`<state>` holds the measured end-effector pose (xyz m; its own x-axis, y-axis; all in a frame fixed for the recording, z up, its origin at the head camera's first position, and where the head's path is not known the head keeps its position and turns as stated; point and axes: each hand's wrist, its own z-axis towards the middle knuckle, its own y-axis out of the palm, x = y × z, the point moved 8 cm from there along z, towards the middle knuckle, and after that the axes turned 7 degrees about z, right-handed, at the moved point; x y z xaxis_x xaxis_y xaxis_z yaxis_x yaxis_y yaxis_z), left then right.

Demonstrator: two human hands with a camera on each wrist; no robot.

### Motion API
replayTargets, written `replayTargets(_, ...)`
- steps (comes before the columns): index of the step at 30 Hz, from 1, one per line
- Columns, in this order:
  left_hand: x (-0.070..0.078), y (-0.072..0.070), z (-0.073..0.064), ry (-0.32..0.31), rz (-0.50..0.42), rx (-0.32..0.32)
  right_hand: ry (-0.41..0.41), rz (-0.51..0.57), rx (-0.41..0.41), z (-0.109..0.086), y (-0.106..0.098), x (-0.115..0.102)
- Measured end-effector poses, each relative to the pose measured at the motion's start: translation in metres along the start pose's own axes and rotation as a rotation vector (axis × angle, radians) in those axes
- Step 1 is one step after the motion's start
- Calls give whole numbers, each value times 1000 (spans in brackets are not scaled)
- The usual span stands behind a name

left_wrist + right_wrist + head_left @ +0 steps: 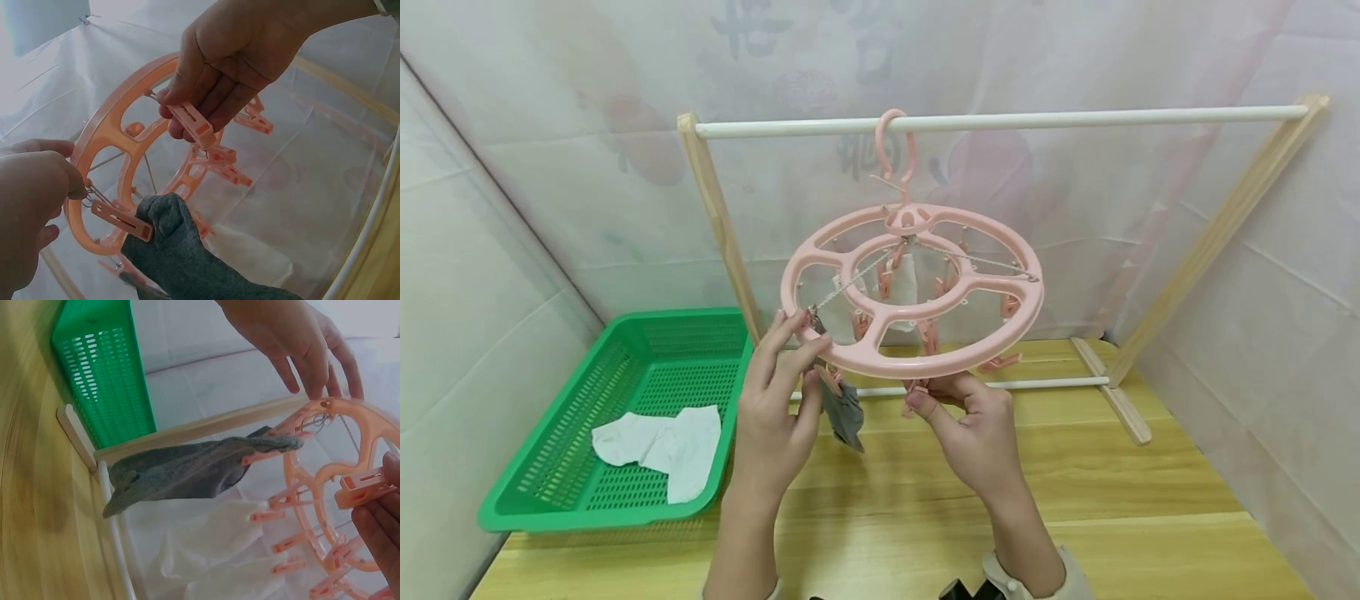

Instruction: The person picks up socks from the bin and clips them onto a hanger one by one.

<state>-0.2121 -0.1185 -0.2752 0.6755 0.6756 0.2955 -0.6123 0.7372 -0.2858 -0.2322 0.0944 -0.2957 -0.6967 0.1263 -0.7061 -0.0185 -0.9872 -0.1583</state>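
Observation:
A pink round clip hanger (917, 365) hangs by its hook from a white rod. My left hand (775, 408) grips its rim at the near left, fingers on top and thumb lower. Under the near rim, my right hand (973, 425) pinches a pink clothespin (192, 124) between thumb and fingers; nothing is in its jaws. Beside my left hand a grey sock (187, 469) dangles from another clothespin (122, 220). White socks (212, 540) hang from clips farther round, partly hidden behind the ring in the head view.
A green basket (512, 500) stands on the left with a white sock (662, 446) lying in it. The drying rack has a white top rod (1075, 119), wooden side posts (1217, 237) and a low white bar. It stands on a wood-grain table (880, 533) before a pale curtain.

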Motion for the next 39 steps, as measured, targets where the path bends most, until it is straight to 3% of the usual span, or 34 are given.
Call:
replayTargets(6, -13, -23, -3, 26, 60, 66, -36, -19, 7, 1, -2, 0)
replayTargets(10, -39, -50, -12, -13, 157, 63, -40, -4, -3, 1, 0, 2)
replayTargets(15, -79, -84, -28, -102, 317, -20, -36, 2, -3, 0, 2, 1)
replayTargets(20, -117, -99, -50, -220, 464, -231, -31, 6, -12, 1, 2, 1)
replayTargets(27, -168, -88, -92, -460, 509, -682, -25, -2, -16, 1, 1, 1)
replayTargets(31, -189, -86, -112, -576, 523, -869, -29, -4, -16, 1, 0, 1)
replayTargets(34, -200, -82, -125, -639, 513, -1018, -37, -9, -10, 1, -1, 0)
replayTargets(37, -204, -73, -138, -654, 432, -1169, -35, -11, -3, 1, -2, 0)
replayTargets(39, -203, -67, -143, -651, 369, -1225, -38, -16, 2, 0, -2, 0)
